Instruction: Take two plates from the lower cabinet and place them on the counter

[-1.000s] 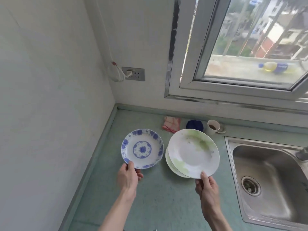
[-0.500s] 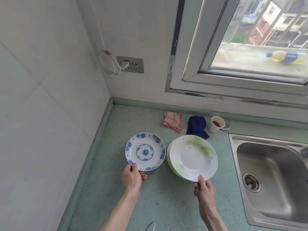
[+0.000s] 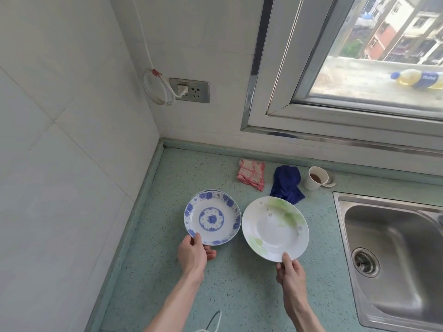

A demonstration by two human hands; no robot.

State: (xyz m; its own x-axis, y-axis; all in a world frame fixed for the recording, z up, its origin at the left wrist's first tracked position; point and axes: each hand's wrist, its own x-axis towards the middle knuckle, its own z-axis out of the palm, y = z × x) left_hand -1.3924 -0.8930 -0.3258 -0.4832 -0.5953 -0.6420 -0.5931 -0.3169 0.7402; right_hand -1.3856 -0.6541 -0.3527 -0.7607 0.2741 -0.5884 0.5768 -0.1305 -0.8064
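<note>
A small white plate with a blue flower pattern is low over the green speckled counter, and my left hand grips its near rim. To its right is a larger white plate with pale green leaves, tilted slightly, held at its near edge by my right hand. Both plates are close to or touching the counter; I cannot tell which. The lower cabinet is out of view.
A steel sink lies to the right. Near the back wall lie a pink checked cloth, a dark blue cloth and a white cup. A tiled wall bounds the left; a socket with a cable is on the back wall.
Both plates have come down toward the counter, and the green-leaf plate has flattened from its raised tilt. A second rim seen under it earlier no longer shows. The view has shifted back.
</note>
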